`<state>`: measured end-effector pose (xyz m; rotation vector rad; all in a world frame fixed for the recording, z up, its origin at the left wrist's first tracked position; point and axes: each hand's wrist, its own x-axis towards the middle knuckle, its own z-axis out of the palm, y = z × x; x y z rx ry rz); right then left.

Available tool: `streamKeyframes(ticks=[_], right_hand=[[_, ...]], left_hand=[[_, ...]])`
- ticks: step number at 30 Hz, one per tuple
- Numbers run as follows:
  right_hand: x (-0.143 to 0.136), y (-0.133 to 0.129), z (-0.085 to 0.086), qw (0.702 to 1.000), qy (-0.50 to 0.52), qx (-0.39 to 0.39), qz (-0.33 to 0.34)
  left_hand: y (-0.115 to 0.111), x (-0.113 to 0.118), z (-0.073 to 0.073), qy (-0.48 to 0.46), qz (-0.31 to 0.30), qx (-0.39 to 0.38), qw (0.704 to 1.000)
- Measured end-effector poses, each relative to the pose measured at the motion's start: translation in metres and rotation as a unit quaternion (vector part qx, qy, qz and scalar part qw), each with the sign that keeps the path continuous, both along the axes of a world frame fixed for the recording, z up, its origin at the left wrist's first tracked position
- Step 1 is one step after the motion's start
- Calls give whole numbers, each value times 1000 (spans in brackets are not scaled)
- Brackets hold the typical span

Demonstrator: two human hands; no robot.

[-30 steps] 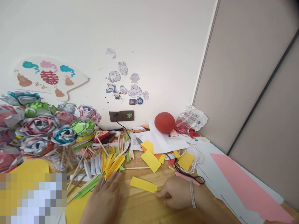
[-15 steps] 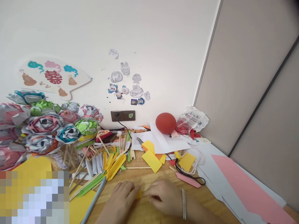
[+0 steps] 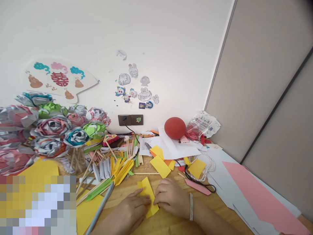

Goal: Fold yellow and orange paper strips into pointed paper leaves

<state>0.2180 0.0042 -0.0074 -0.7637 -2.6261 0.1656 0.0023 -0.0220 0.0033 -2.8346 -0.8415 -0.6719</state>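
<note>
Creasing yellow paper [image 3: 147,188] on table [image 3: 168,226], between both hands. Left hand [image 3: 135,207] fingers on it, pinch can't be told; right hand [image 3: 168,197] grips its edge. Lengthwise crease seems made; not folded shut.

Creased yellow sheet [image 3: 147,189] on wooden bench [image 3: 168,225], left hand [image 3: 133,207] with fingers laid across it, right hand [image 3: 171,195] curled at its right edge, bracelet [image 3: 191,206] on that wrist. Grey rod [image 3: 100,208] slanting beside left forearm. Beyond: loose yellow cards [image 3: 160,167], red balloon [image 3: 175,128] on white paper [image 3: 176,150]. Folded paper flowers [image 3: 52,127] massed far left.
</note>
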Motion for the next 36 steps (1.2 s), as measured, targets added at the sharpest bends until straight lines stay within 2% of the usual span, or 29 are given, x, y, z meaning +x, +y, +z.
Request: streamKeyframes(ticks=[3, 5, 12, 17, 20, 25, 30, 36], right_hand=[[1, 0, 1, 1000, -14, 7, 11], [1, 0, 2, 1000, -16, 6, 14], [2, 4, -2, 999, -11, -1, 36], [2, 7, -6, 999, -18, -6, 46], [0, 7, -6, 999, -16, -29, 41], [-3, 10, -8, 993, 20, -115, 28], [-9, 14, -10, 972, 83, -216, -37], [-14, 15, -9, 964, 108, -230, -78]], left_hand=[[2, -5, 8, 38, -30, -130, 990], [3, -7, 12, 31, -13, -183, 982], [4, -8, 12, -29, -51, -264, 963], [8, -7, 6, -29, -93, -264, 960], [10, -5, 2, -18, -94, -258, 961], [6, 1, 5, -43, -48, -290, 955], [8, 2, -1, -76, -20, -280, 957], [11, 4, -12, -105, 48, -297, 948]])
